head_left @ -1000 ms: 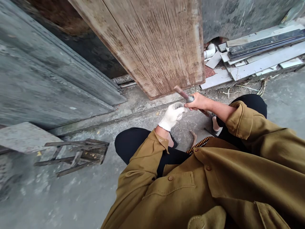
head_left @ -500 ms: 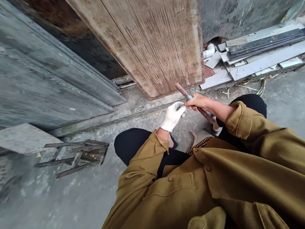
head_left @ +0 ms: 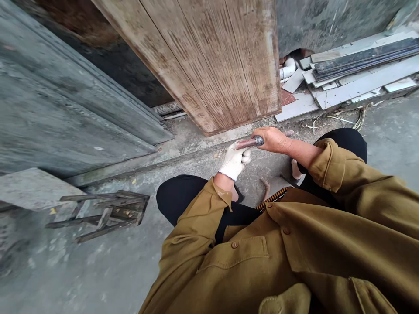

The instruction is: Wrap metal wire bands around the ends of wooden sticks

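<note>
Stick (head_left: 246,143) across hands (head_left: 273,140), near lower edge of panel (head_left: 212,56); floor (head_left: 391,139) spreads right.

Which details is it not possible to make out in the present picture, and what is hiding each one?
All in the head view:
- Middle of the stick: covered by the right hand.
- Whether the gloved left hand pinches anything: its fingers are curled and partly behind the stick.
- Top of the wooden panel: cut off by the upper edge.
- Far end of the stacked boards: cut off by the right edge.
</note>
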Tool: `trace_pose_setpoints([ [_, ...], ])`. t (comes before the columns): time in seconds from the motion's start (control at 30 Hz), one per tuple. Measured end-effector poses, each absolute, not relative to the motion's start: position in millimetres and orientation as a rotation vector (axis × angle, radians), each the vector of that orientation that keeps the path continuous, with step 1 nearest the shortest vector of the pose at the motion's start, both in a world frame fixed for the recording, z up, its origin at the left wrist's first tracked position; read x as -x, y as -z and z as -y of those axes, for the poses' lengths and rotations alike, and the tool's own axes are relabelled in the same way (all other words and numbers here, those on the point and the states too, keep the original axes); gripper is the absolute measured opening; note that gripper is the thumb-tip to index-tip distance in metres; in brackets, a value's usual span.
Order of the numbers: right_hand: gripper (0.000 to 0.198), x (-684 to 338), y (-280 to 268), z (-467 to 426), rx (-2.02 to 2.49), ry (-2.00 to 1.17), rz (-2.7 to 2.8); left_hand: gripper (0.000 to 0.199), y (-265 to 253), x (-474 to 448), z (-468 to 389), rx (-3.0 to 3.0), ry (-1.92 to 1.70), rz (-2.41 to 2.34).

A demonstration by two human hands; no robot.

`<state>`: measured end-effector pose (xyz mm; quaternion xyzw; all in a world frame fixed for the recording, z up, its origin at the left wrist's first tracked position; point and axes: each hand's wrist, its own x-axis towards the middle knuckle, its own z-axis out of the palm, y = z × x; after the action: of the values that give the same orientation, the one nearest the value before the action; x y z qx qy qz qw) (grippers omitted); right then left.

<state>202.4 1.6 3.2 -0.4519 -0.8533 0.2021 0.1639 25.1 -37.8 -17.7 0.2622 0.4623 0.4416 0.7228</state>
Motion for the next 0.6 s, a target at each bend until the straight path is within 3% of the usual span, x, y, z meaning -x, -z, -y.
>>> trace_pose_setpoints([
  [0.2, 0.016, -202.0, -4.8, -2.6, 1.295, -0.523, 2.497, 0.035, 15.9, -26.1, 39.0, -0.562, -0.949, -1.006],
  [0.33, 0.008, -201.3, -12.7, -3.2, 1.33, -0.7, 2.434, 0.024, 14.5, -26.1, 38.4, -0.679, -0.894, -1.071],
  [0.6, 0.013, -203.4, -18.1, -1.5, 1.313, -2.092, 1.432, 0.012, 7.5, -15.0, 36.2, -1.729, -0.887, -1.222],
])
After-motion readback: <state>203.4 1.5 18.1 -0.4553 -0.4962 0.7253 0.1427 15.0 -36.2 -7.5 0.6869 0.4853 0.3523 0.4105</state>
